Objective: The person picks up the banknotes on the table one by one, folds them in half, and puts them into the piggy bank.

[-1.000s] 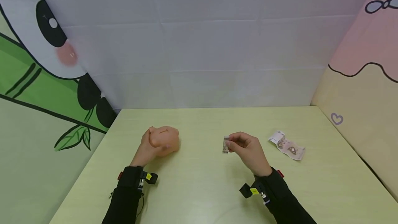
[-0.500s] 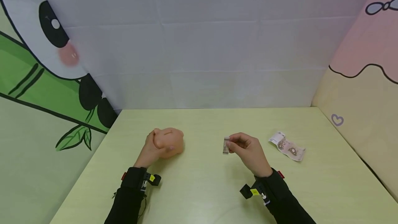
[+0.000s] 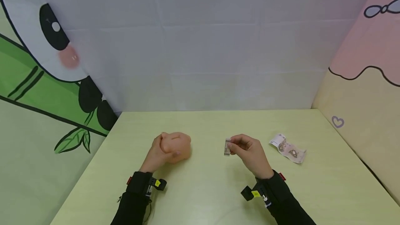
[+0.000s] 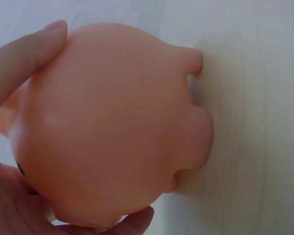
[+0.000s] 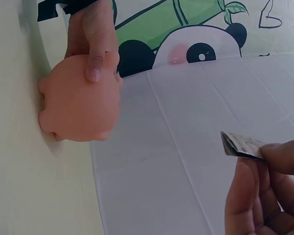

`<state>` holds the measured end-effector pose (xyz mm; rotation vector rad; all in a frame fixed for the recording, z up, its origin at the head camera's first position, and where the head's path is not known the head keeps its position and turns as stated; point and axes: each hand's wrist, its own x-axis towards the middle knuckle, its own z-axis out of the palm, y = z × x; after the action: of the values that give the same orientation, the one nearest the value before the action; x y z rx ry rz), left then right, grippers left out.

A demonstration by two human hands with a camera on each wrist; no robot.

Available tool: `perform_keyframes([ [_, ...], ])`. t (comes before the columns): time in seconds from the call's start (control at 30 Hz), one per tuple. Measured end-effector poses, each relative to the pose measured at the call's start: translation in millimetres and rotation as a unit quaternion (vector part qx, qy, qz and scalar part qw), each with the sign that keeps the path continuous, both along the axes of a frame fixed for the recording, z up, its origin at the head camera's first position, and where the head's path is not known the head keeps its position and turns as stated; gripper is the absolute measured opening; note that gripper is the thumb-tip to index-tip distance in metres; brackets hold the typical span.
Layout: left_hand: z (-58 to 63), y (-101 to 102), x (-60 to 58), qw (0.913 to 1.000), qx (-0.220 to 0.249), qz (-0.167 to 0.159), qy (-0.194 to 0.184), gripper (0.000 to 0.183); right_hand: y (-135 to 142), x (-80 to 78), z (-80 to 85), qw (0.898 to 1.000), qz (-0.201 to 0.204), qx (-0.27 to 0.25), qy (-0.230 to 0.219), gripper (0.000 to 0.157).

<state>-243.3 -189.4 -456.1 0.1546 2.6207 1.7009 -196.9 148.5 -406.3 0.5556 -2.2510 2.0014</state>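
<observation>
My left hand (image 3: 157,155) grips an orange-pink piggy bank (image 3: 178,145) from its left side, with the thumb over the near side. A slot shows on its top in the head view. The left wrist view shows the bank's round body (image 4: 112,112) close up, its stubby feet at the tabletop. To the right, my right hand (image 3: 250,152) pinches a small folded banknote (image 3: 227,147) between thumb and fingers, above the table. In the right wrist view the folded note (image 5: 242,145) juts out past the fingertips, apart from the bank.
Another banknote (image 3: 287,148), creased and partly unfolded, lies on the pale table (image 3: 200,190) right of my right hand. A white cloth backdrop (image 3: 212,61) stands behind the table's far edge. Printed cartoon panels flank both sides.
My left hand has moved the piggy bank to the right and slightly nearer, toward the right hand. The right hand with the folded banknote has stayed nearly still.
</observation>
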Motion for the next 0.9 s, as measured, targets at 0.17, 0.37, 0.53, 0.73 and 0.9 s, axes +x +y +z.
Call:
perform_keyframes([
  [0.17,-5.4,9,0.7,0.9999,-0.007,-0.007,-0.006,0.098,1,0.3,0.1,1.000,-0.008,0.002,-0.001,0.018],
  [0.37,-5.4,20,4.8,0.9999,0.002,-0.015,0.003,0.090,1,-0.3,1.9,1.000,-0.013,0.003,-0.005,0.018],
  [0.53,-5.8,30,9.0,0.9993,0.020,-0.030,0.007,0.078,1,-1.4,2.2,1.000,-0.020,0.007,-0.011,0.018],
  [0.73,-8.2,41,12.9,0.9982,0.030,-0.051,0.008,0.076,2,-1.8,2.0,1.000,-0.024,0.008,-0.017,0.018],
  [0.9,-9.1,49,15.1,0.9972,0.032,-0.066,0.018,0.071,2,-1.6,1.6,1.000,-0.021,0.002,-0.018,0.018],
])
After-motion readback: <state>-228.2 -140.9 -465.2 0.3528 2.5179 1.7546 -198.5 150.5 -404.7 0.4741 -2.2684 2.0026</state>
